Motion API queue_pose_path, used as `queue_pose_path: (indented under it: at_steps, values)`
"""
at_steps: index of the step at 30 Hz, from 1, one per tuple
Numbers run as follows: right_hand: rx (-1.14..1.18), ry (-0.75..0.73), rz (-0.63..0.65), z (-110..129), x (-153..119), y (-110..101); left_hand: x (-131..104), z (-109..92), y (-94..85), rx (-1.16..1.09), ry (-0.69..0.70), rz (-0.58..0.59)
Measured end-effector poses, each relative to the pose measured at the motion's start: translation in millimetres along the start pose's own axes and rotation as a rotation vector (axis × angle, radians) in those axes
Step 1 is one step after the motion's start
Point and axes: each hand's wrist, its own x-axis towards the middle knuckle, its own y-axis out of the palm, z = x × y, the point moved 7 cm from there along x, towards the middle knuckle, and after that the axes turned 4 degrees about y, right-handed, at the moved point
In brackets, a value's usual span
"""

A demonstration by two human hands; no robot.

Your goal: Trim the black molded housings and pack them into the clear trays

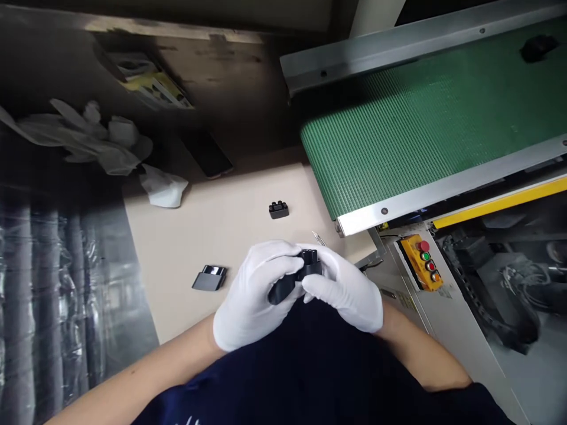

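Note:
My left hand [261, 295], in a white glove, is closed around a black plastic part [282, 288] near my body. My right hand [343, 287], also gloved in white, grips the right end of the dark workpiece, where a black piece with small prongs [309, 260] shows between the fingers. Whether these are one piece or two I cannot tell. A small black connector [279, 209] lies beyond my hands on the beige board. To the left of my left hand rests a black rectangular part [209, 278] with a glossy end.
A green conveyor belt [398, 130] with metal rails spans the upper right, carrying a dark object [538, 48]. Below it is a yellow button box [422, 262]. Plastic bags [106, 139], a white cloth [163, 186] and a dark phone [207, 154] lie at the back left of the beige board [177, 236].

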Motion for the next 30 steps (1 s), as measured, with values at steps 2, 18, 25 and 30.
queue_pose_path:
  at_steps: [2, 18, 25, 30]
  values:
    - [0.023, 0.043, -0.017, -3, -9, 2, -4, -6, 1.3, 0.0, -0.021, 0.017]
    - [0.041, -0.082, 0.047, -22, -58, -3, -25, -31, 12.5, -0.287, -0.213, 0.013]
    - [0.206, -0.1, 0.1, -31, -62, -5, -22, -40, 18.0, -0.25, -0.238, 0.118]
    - [0.394, -0.073, 0.147, -42, -60, -5, -12, -52, 20.8, -0.244, -0.113, 0.183]
